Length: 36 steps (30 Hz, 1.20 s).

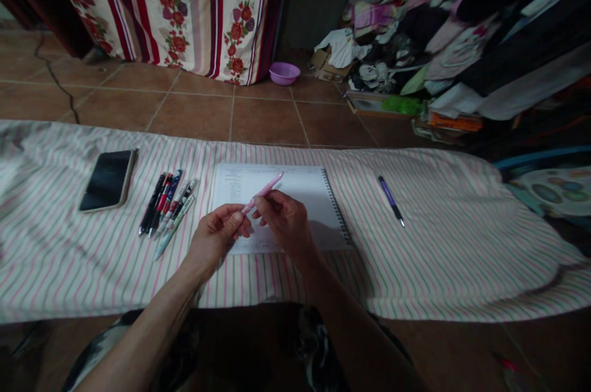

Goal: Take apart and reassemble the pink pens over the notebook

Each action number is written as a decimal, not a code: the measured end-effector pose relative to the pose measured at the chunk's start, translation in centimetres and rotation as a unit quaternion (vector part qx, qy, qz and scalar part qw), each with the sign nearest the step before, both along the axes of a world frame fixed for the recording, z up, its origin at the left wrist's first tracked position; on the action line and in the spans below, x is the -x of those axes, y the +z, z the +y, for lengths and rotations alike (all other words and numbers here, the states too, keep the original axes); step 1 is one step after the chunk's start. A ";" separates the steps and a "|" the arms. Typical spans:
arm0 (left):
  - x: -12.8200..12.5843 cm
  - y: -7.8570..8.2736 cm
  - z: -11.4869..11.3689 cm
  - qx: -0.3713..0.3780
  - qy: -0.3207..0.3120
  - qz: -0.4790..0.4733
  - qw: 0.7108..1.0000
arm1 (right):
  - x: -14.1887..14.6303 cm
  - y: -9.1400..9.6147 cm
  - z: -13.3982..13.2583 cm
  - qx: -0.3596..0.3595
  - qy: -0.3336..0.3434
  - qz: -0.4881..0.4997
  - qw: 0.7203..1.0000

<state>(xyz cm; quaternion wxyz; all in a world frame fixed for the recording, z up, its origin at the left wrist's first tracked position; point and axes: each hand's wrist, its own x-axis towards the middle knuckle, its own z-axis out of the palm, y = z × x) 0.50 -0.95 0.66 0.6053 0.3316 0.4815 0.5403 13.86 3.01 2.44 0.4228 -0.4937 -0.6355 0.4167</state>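
Note:
Both of my hands grip one pink pen [269, 186], tilted with its upper end pointing away to the right. My left hand [218, 229] pinches its lower end between thumb and fingers. Farther up the barrel, my right hand [287, 220] holds it between thumb and forefinger. Beneath them lies a spiral notebook [305, 186], its coil along the right side and a printed grid at its left. To the left is a group of several pens [168, 204], side by side. A purple and black pen [391, 200] lies apart, right of the notebook.
A smartphone [107, 180] lies at the left on the striped cloth [415, 269] covering the low table. Beyond are a tiled floor [198, 109], a floral curtain [194, 10], a purple basin [284, 73] and a heap of clothes [415, 29].

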 end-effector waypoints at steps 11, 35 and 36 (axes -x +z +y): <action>0.3 0.2 -0.1 -0.015 -0.066 0.010 0.998 | 0.0 -0.1 0.0 0.047 0.008 0.039 0.998; -0.7 -0.7 0.0 -0.001 -0.065 -0.067 0.996 | 0.0 -1.4 -0.1 0.007 0.002 -0.080 0.997; -0.8 -0.7 0.0 -0.003 -0.055 -0.061 0.997 | 0.0 -1.5 -0.1 0.005 -0.004 -0.087 0.996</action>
